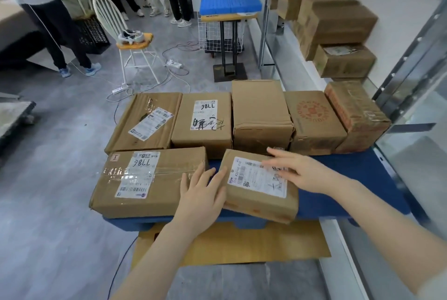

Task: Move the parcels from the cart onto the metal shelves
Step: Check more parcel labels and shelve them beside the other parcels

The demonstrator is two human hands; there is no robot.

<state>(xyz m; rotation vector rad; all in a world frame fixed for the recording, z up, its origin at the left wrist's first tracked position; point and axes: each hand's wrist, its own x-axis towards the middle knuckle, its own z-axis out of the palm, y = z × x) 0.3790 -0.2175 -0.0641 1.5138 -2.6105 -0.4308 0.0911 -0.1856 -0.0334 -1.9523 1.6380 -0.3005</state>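
Observation:
Several brown cardboard parcels lie on the blue cart (350, 179). The nearest is a small flat parcel (256, 205) with a white label. My left hand (202, 193) presses against its left edge, fingers spread. Flat on its top label rests my right hand (295, 169), fingers apart. To the left lies a taped parcel (135, 183) marked 7786. Behind stand a row of boxes, one marked 98LL (203, 123). The metal shelves (411, 77) on the right hold several stacked parcels (338, 24).
A flat cardboard sheet (242, 244) lies on the floor under the cart. A white chair (130, 41) with shoes, floor cables (121, 88), a wire basket stand (221, 34) with a blue crate and several standing people are at the back.

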